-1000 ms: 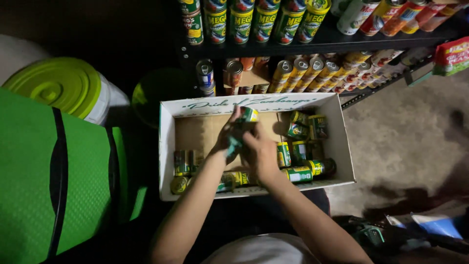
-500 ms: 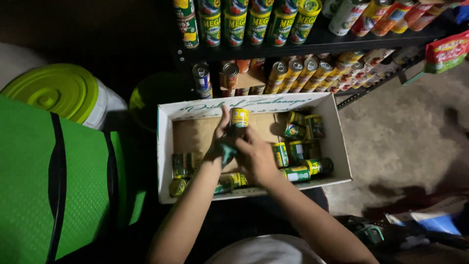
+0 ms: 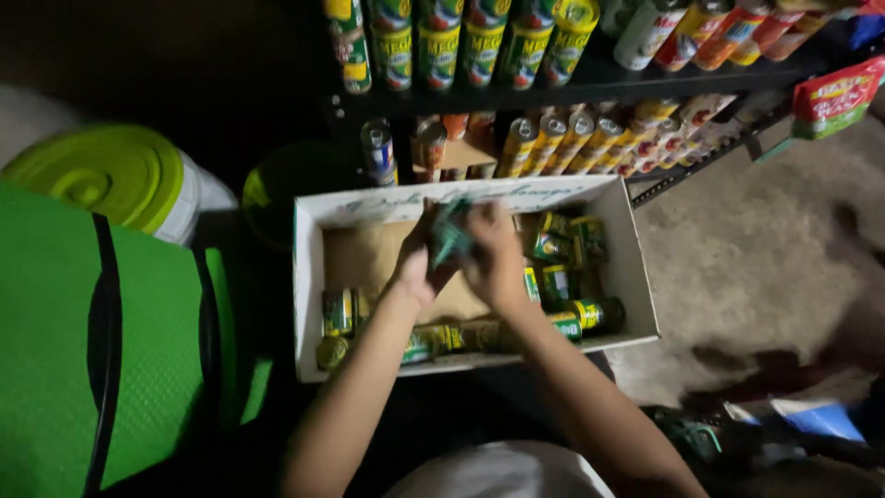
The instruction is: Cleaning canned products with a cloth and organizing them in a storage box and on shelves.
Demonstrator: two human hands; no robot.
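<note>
Both of my hands meet over an open white cardboard box (image 3: 636,277) on the floor. Between them I grip a green can (image 3: 450,235), which is motion-blurred; something teal-green covers its front. My left hand (image 3: 413,269) closes on it from the left and below, and my right hand (image 3: 496,258) from the right. Several more green and yellow cans (image 3: 567,267) lie along the box's right side, and others (image 3: 341,314) lie along its near edge. The box's brown bottom (image 3: 364,254) shows at the left.
A dark shelf (image 3: 590,78) behind the box carries rows of green-labelled cans (image 3: 442,46) and smaller cans below (image 3: 553,143). At the left are a white bucket with a lime lid (image 3: 101,175) and a bright green padded thing (image 3: 55,350). Concrete floor (image 3: 765,249) lies to the right.
The held can has turned between my hands and is now blurred; its yellow top no longer shows. The view has tilted slightly downward toward the box.
</note>
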